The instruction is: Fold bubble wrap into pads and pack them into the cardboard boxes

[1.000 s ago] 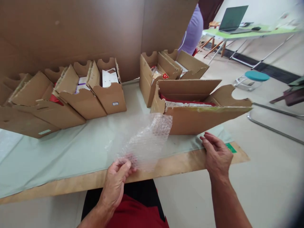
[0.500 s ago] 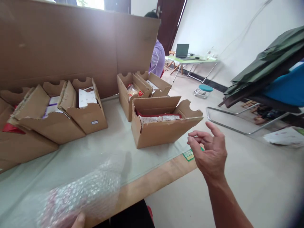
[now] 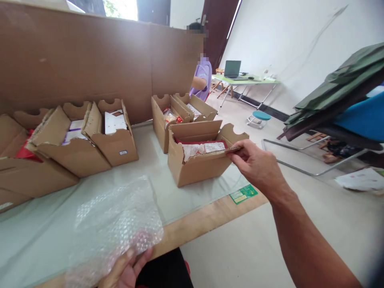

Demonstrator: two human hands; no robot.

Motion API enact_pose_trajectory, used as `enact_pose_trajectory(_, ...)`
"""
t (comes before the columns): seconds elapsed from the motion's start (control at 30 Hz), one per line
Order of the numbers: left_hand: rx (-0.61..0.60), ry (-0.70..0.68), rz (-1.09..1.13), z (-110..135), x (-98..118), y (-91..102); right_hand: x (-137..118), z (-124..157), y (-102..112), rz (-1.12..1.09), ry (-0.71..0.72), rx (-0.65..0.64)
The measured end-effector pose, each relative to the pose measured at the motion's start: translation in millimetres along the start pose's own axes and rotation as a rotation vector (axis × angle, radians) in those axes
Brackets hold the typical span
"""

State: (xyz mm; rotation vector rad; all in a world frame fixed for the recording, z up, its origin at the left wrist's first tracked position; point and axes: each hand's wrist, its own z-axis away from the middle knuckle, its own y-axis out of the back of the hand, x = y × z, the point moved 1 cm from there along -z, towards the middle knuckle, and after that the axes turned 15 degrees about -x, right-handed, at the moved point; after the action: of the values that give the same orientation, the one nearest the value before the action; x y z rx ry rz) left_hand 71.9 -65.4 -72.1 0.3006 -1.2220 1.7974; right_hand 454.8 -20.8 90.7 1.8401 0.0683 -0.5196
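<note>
My left hand (image 3: 127,269) holds a sheet of clear bubble wrap (image 3: 115,226) low over the near table edge, thumb on top of it. My right hand (image 3: 255,166) reaches forward and pinches the front right flap of an open cardboard box (image 3: 198,168). That box holds a wrapped white item on red lining (image 3: 202,147). It stands on the pale green table cover (image 3: 168,192).
More open cardboard boxes stand behind (image 3: 163,120) and to the left (image 3: 114,140). A tall cardboard wall (image 3: 90,64) backs the table. Another person in a purple top (image 3: 201,76) sits beyond it. A laptop table (image 3: 243,79), a stool (image 3: 260,116) and stacked furniture (image 3: 339,104) stand on the right.
My right hand left the table edge, rose, and took hold of the box's front flap. The view lifted and turned right. The bubble wrap sank lower in my left hand.
</note>
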Motion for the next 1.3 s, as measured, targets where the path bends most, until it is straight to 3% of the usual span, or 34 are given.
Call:
enact_pose_trajectory(0.13,-0.078,0.128,0.083,6.4,1.2,-17.2,2.1,8.1,-0.9,-0.009,-0.008,0.014)
enact_pose_trajectory(0.33,-0.605,0.543,0.023,39.5,7.0,-18.6,-19.5,52.7,-22.0,-0.166,0.009,0.226)
enact_pose_trajectory(0.4,-0.819,0.653,-0.088,51.8,19.0,-17.3,-34.4,67.0,-42.8,-0.189,0.118,0.166)
enact_pose_trajectory(0.47,-0.962,0.622,-0.277,56.5,41.3,-20.5,-56.6,75.7,-70.0,-0.224,0.350,0.004)
enact_pose_trajectory(0.53,-0.914,0.403,-0.607,49.1,68.0,-26.4,-84.0,77.7,-99.1,-0.279,0.581,-0.176)
enact_pose_trajectory(0.6,-0.681,0.063,-1.086,31.4,89.8,-29.8,-111.7,73.2,-126.0,-0.304,0.714,-0.289)
enact_pose_trajectory(0.67,-0.423,-0.227,-1.551,9.3,99.1,-26.1,-133.4,65.4,-150.1,-0.246,0.757,-0.370)
enact_pose_trajectory(0.73,-0.260,-0.356,-1.891,-11.6,96.3,-13.0,-145.1,59.6,-171.5,-0.123,0.761,-0.456)
enact_pose_trajectory(0.8,-0.223,-0.382,-2.088,-26.0,88.8,5.6,-146.7,59.6,-188.6,0.004,0.746,-0.520)
enact_pose_trajectory(0.9,-0.292,-0.427,-2.172,-31.7,85.0,28.7,-140.8,70.4,-199.7,0.098,0.710,-0.522)
enact_pose_trajectory(1.0,-0.387,-0.421,-2.150,-28.4,97.0,37.7,-139.0,85.6,-193.0,0.147,0.663,-0.511)
enact_pose_trajectory(1.13,-0.514,-0.370,-2.068,-28.0,123.5,37.2,-145.3,96.2,-175.3,0.171,0.654,-0.546)
enact_pose_trajectory(1.3,-0.463,-0.436,-2.022,-40.4,127.1,23.1,-162.4,82.1,-176.3,0.109,0.659,-0.529)
